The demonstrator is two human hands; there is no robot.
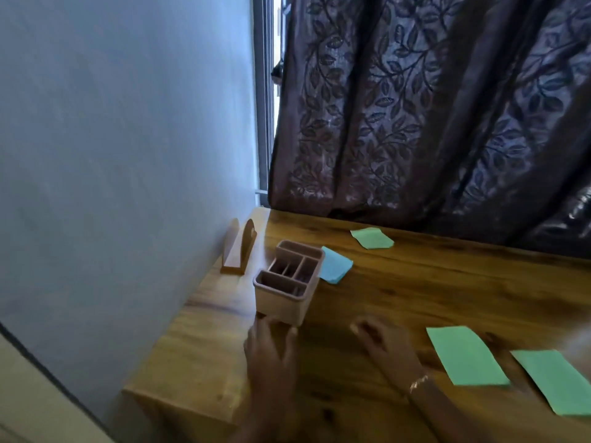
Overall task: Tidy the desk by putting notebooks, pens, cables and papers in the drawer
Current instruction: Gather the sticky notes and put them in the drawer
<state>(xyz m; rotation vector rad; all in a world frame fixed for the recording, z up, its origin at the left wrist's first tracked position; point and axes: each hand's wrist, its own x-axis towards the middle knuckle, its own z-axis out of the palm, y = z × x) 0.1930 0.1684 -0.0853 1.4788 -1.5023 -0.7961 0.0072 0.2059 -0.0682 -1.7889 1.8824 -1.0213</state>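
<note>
Left hand [270, 346] flat-fingered against the pink organizer [281, 302], right hand [383, 343] loosely curled and empty, the person would best slide the nearest green paper [467, 356] (flat on the desk [415, 289], just beside that hand) edgeward before pinching.

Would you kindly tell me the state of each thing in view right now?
Organiser: upright on the desk.
Left hand: fingers touching the organiser's base.
Right hand: over the desk, holding nothing.
Blue paper: lying flat.
Green papers: lying flat.
Curtain: mostly drawn.
</note>
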